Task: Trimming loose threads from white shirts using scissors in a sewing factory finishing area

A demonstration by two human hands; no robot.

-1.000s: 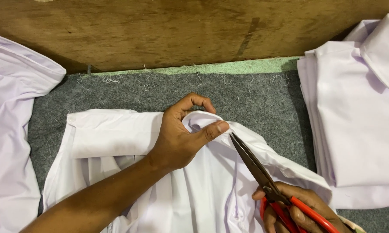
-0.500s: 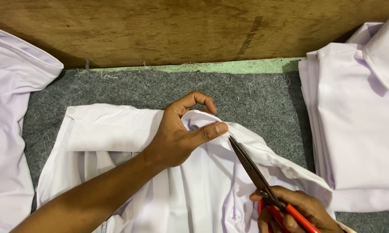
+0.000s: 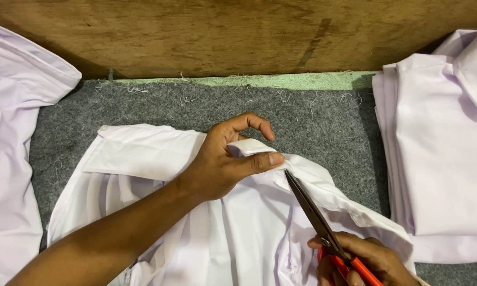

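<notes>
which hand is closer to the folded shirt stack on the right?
Right. The right hand grips the red-handled scissors just left of the shirt stack; the left hand pinches the collar farther left, mid-table.

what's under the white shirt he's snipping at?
Grey felt mat, littered with thread scraps, shows around the white shirt and runs beneath it. Left hand pinches the collar; right hand holds red-handled scissors. What the mat carries beneath the shirt is covered.
</notes>
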